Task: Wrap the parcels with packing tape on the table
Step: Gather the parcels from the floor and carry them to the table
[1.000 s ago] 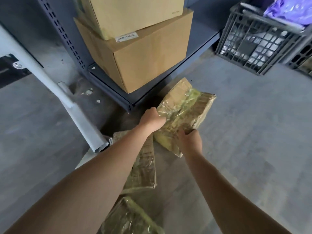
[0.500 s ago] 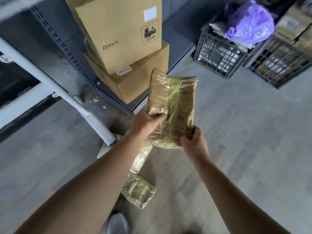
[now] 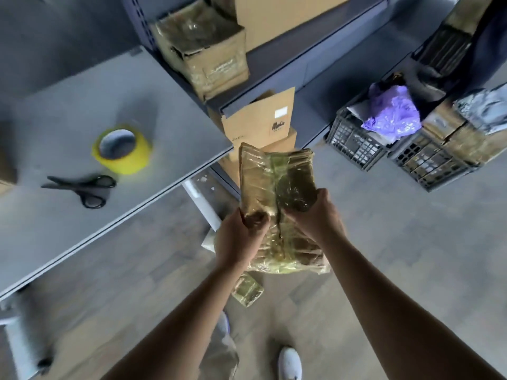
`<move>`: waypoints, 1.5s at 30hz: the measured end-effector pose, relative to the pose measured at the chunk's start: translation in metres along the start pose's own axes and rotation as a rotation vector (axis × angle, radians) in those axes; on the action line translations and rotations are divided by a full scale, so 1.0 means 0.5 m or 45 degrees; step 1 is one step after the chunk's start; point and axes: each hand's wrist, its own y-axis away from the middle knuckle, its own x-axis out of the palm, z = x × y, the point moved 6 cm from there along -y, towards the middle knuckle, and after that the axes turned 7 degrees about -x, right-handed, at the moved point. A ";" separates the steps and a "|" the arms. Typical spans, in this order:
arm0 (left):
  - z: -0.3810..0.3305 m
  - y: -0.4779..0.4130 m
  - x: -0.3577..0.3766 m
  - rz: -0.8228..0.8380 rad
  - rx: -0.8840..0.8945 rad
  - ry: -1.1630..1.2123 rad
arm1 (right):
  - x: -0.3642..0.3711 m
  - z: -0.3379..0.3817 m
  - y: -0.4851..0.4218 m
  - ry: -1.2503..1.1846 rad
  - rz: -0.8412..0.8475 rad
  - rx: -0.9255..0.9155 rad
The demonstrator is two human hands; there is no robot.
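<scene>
Grey planks with a faint wood grain make up the floor [image 3: 397, 256], which fills the lower half of the view. From 8 to 10 o'clock spreads the table [image 3: 63, 105], its top flat, smooth and pale grey with a thin, straight edge. At 12 o'clock stands a shelf [image 3: 277, 67] of dark blue-grey metal with a punched upright.

On the shelf sits a worn, square cardboard box [image 3: 203, 48] covered in shiny film; its side carries print too blurred to read. Under the shelf is a plain brown carton [image 3: 258, 122] with a white sticker and a dark mark, both unreadable. At 2 o'clock are two dark plastic crates [image 3: 354, 146] with grid walls, and a crumpled purple bag [image 3: 392, 116] lies in the nearer one.

In the middle is the parcel [image 3: 274, 185], a flat brown block wound in glossy, wrinkled tape, with a yellow-green band down its length. It is in the air over the floor, just beside the table's corner and not on the table. The left hand [image 3: 241, 239] grips its near left part, thumb pressed on top. The right hand [image 3: 315, 215] has its fingers curled round the right edge.

On the table at 9 to 10 o'clock lies a yellow roll of tape [image 3: 126, 157], resting flat. Just beside it at 9 o'clock are black-handled scissors [image 3: 82, 189], blades together. At 6 o'clock a smaller taped package [image 3: 247, 290] lies on the floor.
</scene>
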 end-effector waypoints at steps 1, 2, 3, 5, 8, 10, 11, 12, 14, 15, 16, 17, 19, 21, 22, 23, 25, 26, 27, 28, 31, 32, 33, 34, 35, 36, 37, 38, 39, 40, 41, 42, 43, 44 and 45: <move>-0.007 0.012 -0.033 -0.031 -0.005 0.015 | -0.015 0.031 0.012 0.029 -0.003 -0.043; -0.013 0.024 -0.063 -0.056 -0.008 0.031 | -0.030 0.062 0.024 0.064 -0.012 -0.088; -0.017 0.036 -0.092 -0.074 -0.008 0.051 | -0.042 0.091 0.037 0.106 -0.021 -0.137; -0.027 0.055 -0.147 -0.109 -0.014 0.093 | -0.062 0.150 0.062 0.201 -0.038 -0.257; -0.029 0.089 -0.230 -0.193 -0.088 0.067 | -0.075 0.229 0.104 0.269 -0.010 -0.410; -0.028 0.117 -0.292 -0.320 -0.154 0.011 | -0.076 0.281 0.136 0.283 0.010 -0.493; -0.029 0.130 -0.324 -0.401 -0.172 -0.016 | -0.074 0.309 0.152 0.285 0.012 -0.539; -0.033 0.142 -0.356 -0.484 -0.166 -0.037 | -0.071 0.339 0.168 0.285 0.009 -0.597; -0.040 0.156 -0.415 -0.593 -0.143 -0.050 | -0.062 0.402 0.205 0.282 0.003 -0.719; -0.040 0.159 -0.443 -0.612 -0.149 -0.027 | -0.056 0.433 0.222 0.279 0.001 -0.770; -0.035 0.161 -0.470 -0.625 -0.167 0.004 | -0.049 0.462 0.240 0.282 0.001 -0.813; -0.027 0.163 -0.497 -0.645 -0.189 0.025 | -0.040 0.491 0.258 0.296 0.001 -0.851; -0.002 0.163 -0.551 -0.714 -0.233 0.026 | -0.015 0.547 0.290 0.341 0.003 -0.924; 0.026 0.159 -0.601 -0.763 -0.262 0.014 | 0.009 0.598 0.317 0.372 -0.001 -0.968; 0.039 0.154 -0.625 -0.770 -0.267 0.001 | 0.023 0.619 0.328 0.377 0.007 -0.977; 0.050 0.147 -0.649 -0.763 -0.266 -0.016 | 0.037 0.640 0.338 0.376 0.023 -0.979; 0.074 0.128 -0.697 -0.718 -0.275 -0.039 | 0.068 0.681 0.355 0.371 0.060 -0.968; 0.088 0.117 -0.721 -0.686 -0.289 -0.039 | 0.084 0.703 0.363 0.377 0.067 -0.961; 0.103 0.106 -0.745 -0.653 -0.300 -0.035 | 0.099 0.727 0.370 0.391 0.065 -0.959; 0.117 0.095 -0.768 -0.626 -0.306 -0.028 | 0.113 0.752 0.378 0.408 0.057 -0.965; 0.153 0.057 -0.834 -0.588 -0.300 -0.017 | 0.147 0.829 0.393 0.436 0.010 -0.995; 0.161 0.044 -0.853 -0.571 -0.296 -0.014 | 0.155 0.852 0.396 0.450 -0.001 -0.992; 0.166 0.031 -0.871 -0.548 -0.291 -0.005 | 0.163 0.873 0.397 0.467 -0.007 -0.982; 0.169 0.019 -0.887 -0.525 -0.284 0.002 | 0.169 0.892 0.398 0.480 -0.009 -0.967; 0.170 0.007 -0.903 -0.506 -0.278 -0.002 | 0.176 0.910 0.398 0.485 -0.010 -0.950; 0.170 -0.006 -0.920 -0.496 -0.271 -0.019 | 0.182 0.929 0.397 0.481 -0.012 -0.933; 0.170 -0.019 -0.936 -0.493 -0.261 -0.041 | 0.187 0.946 0.396 0.474 -0.018 -0.919; 0.169 -0.032 -0.951 -0.489 -0.254 -0.056 | 0.191 0.961 0.394 0.469 -0.025 -0.909; 0.168 -0.044 -0.962 -0.484 -0.252 -0.060 | 0.195 0.974 0.390 0.467 -0.033 -0.905; 0.166 -0.056 -0.971 -0.480 -0.256 -0.060 | 0.198 0.987 0.384 0.470 -0.043 -0.907; 0.165 -0.070 -0.977 -0.476 -0.265 -0.061 | 0.201 1.000 0.377 0.478 -0.054 -0.911; 0.164 -0.083 -0.981 -0.469 -0.276 -0.061 | 0.203 1.011 0.368 0.490 -0.066 -0.911; 0.162 -0.098 -0.983 -0.459 -0.285 -0.056 | 0.205 1.022 0.357 0.498 -0.075 -0.907; 0.158 -0.115 -0.985 -0.449 -0.288 -0.046 | 0.207 1.033 0.344 0.501 -0.082 -0.901; 0.153 -0.132 -0.988 -0.437 -0.286 -0.039 | 0.209 1.042 0.329 0.500 -0.084 -0.894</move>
